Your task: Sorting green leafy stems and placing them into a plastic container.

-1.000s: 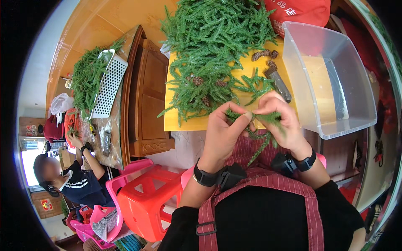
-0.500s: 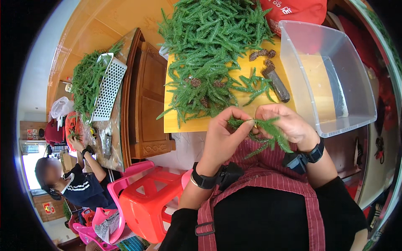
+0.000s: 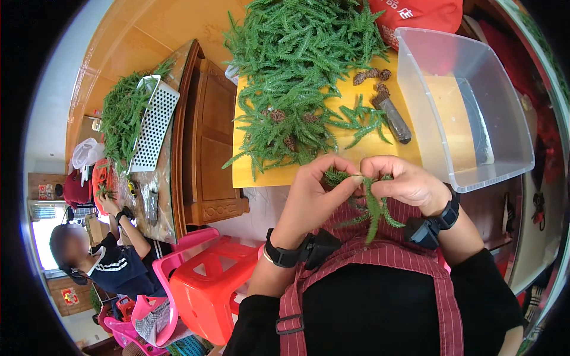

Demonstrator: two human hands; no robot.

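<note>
While both hands pinch a green sprig close together, their fingers partly hide it.

A feathery green sprig sits between the left hand and right hand. Its needled branches splay outward.
</note>
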